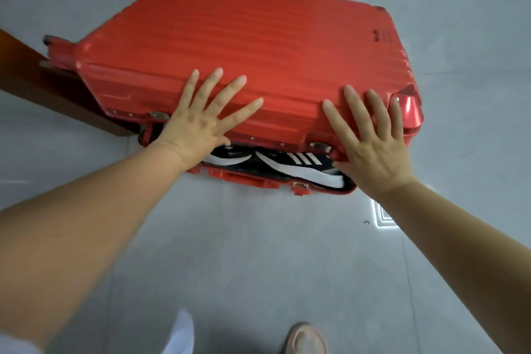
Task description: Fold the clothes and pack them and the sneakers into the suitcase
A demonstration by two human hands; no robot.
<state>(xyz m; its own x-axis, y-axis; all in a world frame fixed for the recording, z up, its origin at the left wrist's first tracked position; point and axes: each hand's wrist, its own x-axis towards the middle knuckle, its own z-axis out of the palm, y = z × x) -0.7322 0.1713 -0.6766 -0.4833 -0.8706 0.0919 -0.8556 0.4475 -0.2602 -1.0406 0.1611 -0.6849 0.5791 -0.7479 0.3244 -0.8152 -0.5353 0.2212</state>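
Note:
A red ribbed hard-shell suitcase (pixel 244 46) lies flat on the grey floor, its lid lowered but with a gap along the near edge. Through that gap show dark sneakers (pixel 290 165) with white soles and white stripes, lying in the lower half. My left hand (pixel 201 121) lies flat on the lid near its front edge, fingers spread. My right hand (pixel 373 141) presses flat on the lid's near right corner, fingers straight. No clothes are visible; the inside is mostly hidden by the lid.
A dark brown wooden furniture piece (pixel 43 77) touches the suitcase's left end by the wheels. Silver latches (pixel 300 186) sit on the lower half's front rim. My foot in a beige shoe (pixel 306 339) stands on the grey tiled floor (pixel 258 253).

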